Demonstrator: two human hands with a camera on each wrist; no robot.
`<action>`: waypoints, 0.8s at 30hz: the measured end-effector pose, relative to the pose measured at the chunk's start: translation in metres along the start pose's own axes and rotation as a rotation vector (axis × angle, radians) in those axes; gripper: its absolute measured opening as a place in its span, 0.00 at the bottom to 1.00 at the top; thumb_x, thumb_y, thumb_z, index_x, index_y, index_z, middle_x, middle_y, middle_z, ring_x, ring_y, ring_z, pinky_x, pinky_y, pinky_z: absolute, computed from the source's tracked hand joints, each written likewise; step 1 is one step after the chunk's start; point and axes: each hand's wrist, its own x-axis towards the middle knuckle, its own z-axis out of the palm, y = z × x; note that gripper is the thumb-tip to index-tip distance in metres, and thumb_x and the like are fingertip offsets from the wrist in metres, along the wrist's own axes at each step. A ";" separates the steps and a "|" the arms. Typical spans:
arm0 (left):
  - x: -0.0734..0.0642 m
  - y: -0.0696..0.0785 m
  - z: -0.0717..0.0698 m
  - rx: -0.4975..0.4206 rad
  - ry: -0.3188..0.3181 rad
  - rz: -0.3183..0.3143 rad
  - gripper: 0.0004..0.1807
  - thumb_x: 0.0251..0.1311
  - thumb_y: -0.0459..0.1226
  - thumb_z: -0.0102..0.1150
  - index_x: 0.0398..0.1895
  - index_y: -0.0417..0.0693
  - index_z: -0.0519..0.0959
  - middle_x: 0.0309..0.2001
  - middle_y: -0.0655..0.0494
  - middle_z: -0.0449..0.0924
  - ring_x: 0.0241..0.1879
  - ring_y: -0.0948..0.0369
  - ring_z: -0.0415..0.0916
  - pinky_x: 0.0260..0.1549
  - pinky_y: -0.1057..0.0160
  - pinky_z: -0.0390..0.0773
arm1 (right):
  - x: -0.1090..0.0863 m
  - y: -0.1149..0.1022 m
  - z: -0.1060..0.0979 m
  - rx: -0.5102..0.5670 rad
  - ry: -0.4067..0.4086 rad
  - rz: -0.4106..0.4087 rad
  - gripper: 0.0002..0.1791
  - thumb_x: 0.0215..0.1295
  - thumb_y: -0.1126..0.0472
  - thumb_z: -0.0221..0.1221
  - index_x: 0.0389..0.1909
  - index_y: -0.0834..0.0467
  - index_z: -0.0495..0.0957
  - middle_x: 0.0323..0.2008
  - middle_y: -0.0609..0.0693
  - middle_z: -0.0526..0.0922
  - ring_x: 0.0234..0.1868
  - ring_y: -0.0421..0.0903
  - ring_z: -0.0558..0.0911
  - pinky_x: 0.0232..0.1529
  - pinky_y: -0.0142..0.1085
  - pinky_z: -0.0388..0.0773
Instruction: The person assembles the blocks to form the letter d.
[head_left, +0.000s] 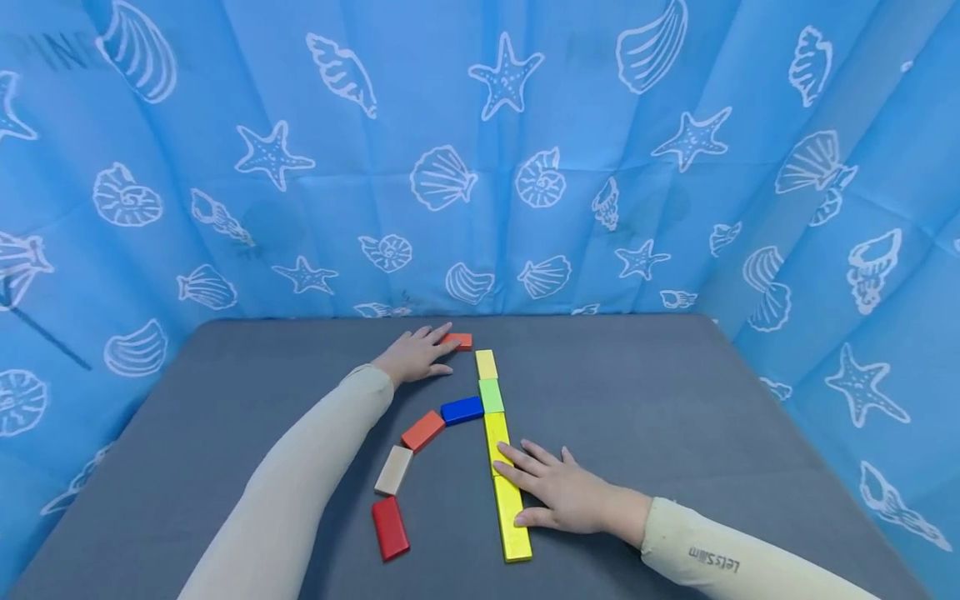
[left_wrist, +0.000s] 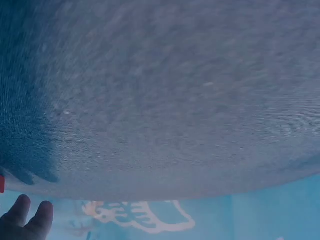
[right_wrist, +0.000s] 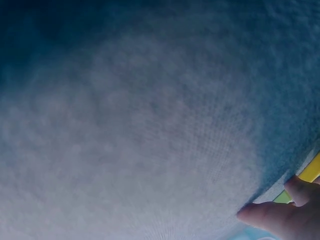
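Blocks (head_left: 506,510) bright yellow; slim; end to end

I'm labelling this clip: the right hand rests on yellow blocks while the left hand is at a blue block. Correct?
Not quite: the block at the left hand is orange, not blue; the head view shows it. The right hand does rest on yellow blocks.
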 end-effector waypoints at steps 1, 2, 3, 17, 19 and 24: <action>0.001 0.001 0.000 -0.003 -0.015 -0.006 0.36 0.69 0.58 0.45 0.77 0.60 0.53 0.77 0.50 0.44 0.73 0.45 0.48 0.66 0.40 0.53 | 0.000 0.000 0.000 0.000 0.000 -0.005 0.40 0.70 0.35 0.45 0.77 0.49 0.51 0.77 0.46 0.44 0.74 0.60 0.48 0.58 0.72 0.52; 0.002 0.001 -0.001 -0.013 -0.024 -0.011 0.36 0.69 0.57 0.45 0.77 0.60 0.53 0.77 0.50 0.45 0.73 0.45 0.49 0.66 0.41 0.52 | 0.000 0.000 0.000 -0.001 0.002 -0.010 0.40 0.70 0.35 0.45 0.77 0.49 0.51 0.77 0.47 0.44 0.74 0.60 0.48 0.58 0.72 0.53; 0.003 0.002 -0.002 -0.023 -0.028 -0.015 0.36 0.70 0.57 0.46 0.77 0.60 0.53 0.77 0.49 0.46 0.72 0.45 0.49 0.67 0.41 0.52 | 0.000 -0.001 0.000 -0.003 0.003 -0.013 0.40 0.70 0.35 0.44 0.77 0.49 0.51 0.77 0.46 0.44 0.74 0.60 0.48 0.58 0.72 0.53; -0.003 0.007 0.001 0.083 0.243 0.030 0.22 0.68 0.39 0.57 0.64 0.61 0.75 0.47 0.45 0.77 0.48 0.50 0.74 0.53 0.49 0.72 | -0.001 0.000 0.001 -0.025 0.008 -0.003 0.40 0.70 0.34 0.44 0.77 0.48 0.50 0.77 0.46 0.44 0.75 0.58 0.48 0.59 0.72 0.53; -0.008 0.006 0.001 0.106 0.247 0.036 0.22 0.67 0.38 0.58 0.64 0.62 0.75 0.46 0.46 0.77 0.47 0.50 0.74 0.52 0.50 0.72 | -0.001 0.001 0.001 -0.028 0.006 -0.003 0.40 0.70 0.34 0.44 0.77 0.48 0.50 0.77 0.46 0.44 0.75 0.58 0.48 0.59 0.72 0.53; -0.025 0.007 -0.006 0.131 0.280 0.055 0.21 0.65 0.40 0.61 0.62 0.64 0.77 0.39 0.50 0.76 0.41 0.53 0.74 0.45 0.54 0.74 | -0.002 0.002 0.002 -0.026 0.005 -0.011 0.40 0.71 0.35 0.44 0.77 0.49 0.50 0.77 0.48 0.44 0.74 0.60 0.48 0.58 0.73 0.53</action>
